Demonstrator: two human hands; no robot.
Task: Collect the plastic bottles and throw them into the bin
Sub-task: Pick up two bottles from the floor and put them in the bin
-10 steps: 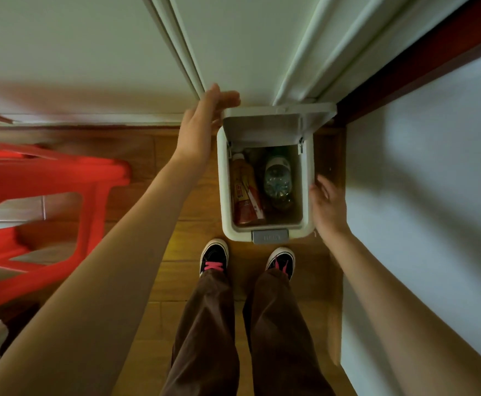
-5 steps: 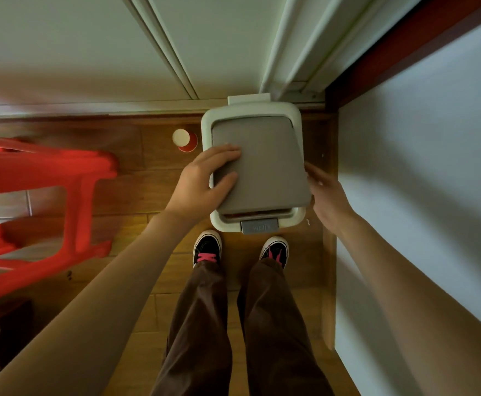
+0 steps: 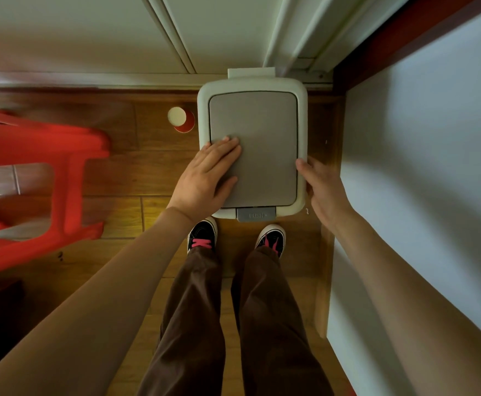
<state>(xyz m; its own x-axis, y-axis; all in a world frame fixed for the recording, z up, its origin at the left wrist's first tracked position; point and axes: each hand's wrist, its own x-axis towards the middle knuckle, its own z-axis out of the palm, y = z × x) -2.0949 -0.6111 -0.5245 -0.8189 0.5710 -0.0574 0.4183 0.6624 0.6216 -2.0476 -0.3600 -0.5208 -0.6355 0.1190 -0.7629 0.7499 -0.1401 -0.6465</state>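
Head view, looking straight down: nearest the camera, two legs in brown trousers (image 3: 193, 324) are standing on the wooden floor (image 3: 119, 172), ending in a left shoe (image 3: 202, 235) and a right shoe (image 3: 272, 238), both dark with pink laces, their toes pointing at the bin (image 3: 203, 110) just ahead. Both bare forearms are reaching forward past the legs. The left hand (image 3: 205, 175) is lying flat on the grey lid (image 3: 265, 138), fingers straight and together, pressing on its near left part and gripping nothing. The right hand (image 3: 323, 190) is resting against the bin's right side, its relaxed fingers touching the pale rim without curling round it. The lid is sitting shut inside the rim, so what the bin holds is hidden under it. A grey push tab (image 3: 256, 215) is sticking out of the bin's near edge, between the shoes. The bin itself is standing in the corner, its right side close to a white panel (image 3: 419, 167) and its far end against the track of a pale sliding door (image 3: 91, 32). Just beside the bin's far left corner, a red cup (image 3: 180, 120) is standing upright on the floor. Well to the left, a red stool (image 3: 33, 144) is showing blurred.
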